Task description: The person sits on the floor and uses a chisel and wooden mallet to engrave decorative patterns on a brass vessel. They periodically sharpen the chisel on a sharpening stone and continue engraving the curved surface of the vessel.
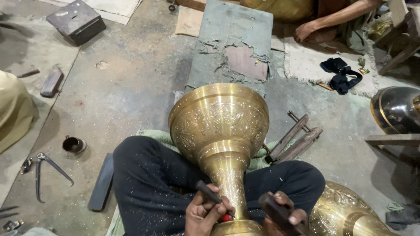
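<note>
A large engraved brass vase (218, 126) lies across my crossed legs, its flared mouth pointing away from me. My left hand (203, 214) grips a thin dark chisel (210, 194) whose tip rests against the vase's narrow stem. On the other side of the stem, my right hand (284, 214) holds a dark wooden-handled hammer (275, 212). Both hands sit at the bottom edge of the view, partly cut off.
A second brass piece (345, 214) lies at my right knee. Wooden clamps (293, 140), a grey worn board (232, 43), a dark metal block (76, 19), a small cup (73, 144), callipers (46, 168) and a flat bar (101, 182) lie on the concrete floor. Another person's hand (306, 31) rests far ahead.
</note>
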A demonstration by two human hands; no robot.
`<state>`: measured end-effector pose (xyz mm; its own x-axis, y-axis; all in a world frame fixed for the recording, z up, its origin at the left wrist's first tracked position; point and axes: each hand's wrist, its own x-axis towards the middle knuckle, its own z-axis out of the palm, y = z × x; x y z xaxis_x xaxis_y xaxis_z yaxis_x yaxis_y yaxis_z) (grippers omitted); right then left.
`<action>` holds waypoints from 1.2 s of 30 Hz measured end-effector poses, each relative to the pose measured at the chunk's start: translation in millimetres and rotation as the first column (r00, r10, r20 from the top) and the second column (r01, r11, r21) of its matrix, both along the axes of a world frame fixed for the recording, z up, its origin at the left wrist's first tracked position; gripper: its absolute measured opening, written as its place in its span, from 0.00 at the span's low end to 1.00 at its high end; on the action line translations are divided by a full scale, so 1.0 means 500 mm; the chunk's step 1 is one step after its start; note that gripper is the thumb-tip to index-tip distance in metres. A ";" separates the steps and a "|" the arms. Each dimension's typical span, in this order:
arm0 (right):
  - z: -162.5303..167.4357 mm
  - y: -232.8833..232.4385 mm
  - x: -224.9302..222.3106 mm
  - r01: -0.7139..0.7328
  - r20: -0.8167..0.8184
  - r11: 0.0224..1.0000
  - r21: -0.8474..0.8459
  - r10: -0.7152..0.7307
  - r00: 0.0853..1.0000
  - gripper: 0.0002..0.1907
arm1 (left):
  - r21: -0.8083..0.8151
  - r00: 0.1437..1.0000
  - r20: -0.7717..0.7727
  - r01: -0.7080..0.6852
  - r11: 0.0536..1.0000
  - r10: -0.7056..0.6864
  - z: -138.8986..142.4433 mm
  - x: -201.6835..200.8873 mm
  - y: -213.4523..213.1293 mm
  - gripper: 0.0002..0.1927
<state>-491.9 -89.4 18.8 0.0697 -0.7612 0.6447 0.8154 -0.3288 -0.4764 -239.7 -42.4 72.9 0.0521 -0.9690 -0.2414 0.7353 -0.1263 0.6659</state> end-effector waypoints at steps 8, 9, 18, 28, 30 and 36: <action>-0.009 0.018 0.053 -0.097 0.057 0.993 -0.069 0.101 0.993 0.17 | 0.108 0.939 0.144 0.298 0.948 -0.311 0.113 0.012 -0.042 0.23; -0.011 0.018 0.063 -0.127 0.051 0.991 -0.030 0.129 0.990 0.16 | 0.098 0.919 0.195 0.330 0.939 -0.344 0.122 0.012 -0.045 0.23; -0.021 0.009 0.117 -0.140 0.166 0.990 0.024 0.135 0.977 0.30 | -0.021 0.918 0.200 0.354 0.935 -0.343 0.083 0.021 -0.042 0.22; -0.025 0.014 0.071 0.100 -0.047 0.989 0.111 -0.095 0.994 0.34 | -0.305 0.693 -0.632 0.187 0.934 -0.345 -0.159 0.016 0.018 0.29; -0.032 0.019 0.082 0.069 -0.072 0.992 0.110 -0.061 0.995 0.33 | -0.171 0.824 -0.536 0.107 0.979 -0.184 -0.156 -0.001 0.039 0.26; -0.032 0.055 0.079 0.119 -0.089 0.959 0.259 -0.099 0.991 0.29 | -0.124 0.960 -0.265 0.053 0.991 -0.085 -0.083 0.004 0.043 0.18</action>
<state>-452.3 -62.1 2.9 0.0172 -0.9089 0.4167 0.7408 -0.2683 -0.6158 -237.6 -20.7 31.3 -0.0673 -0.9900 -0.1240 0.8815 -0.1172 0.4574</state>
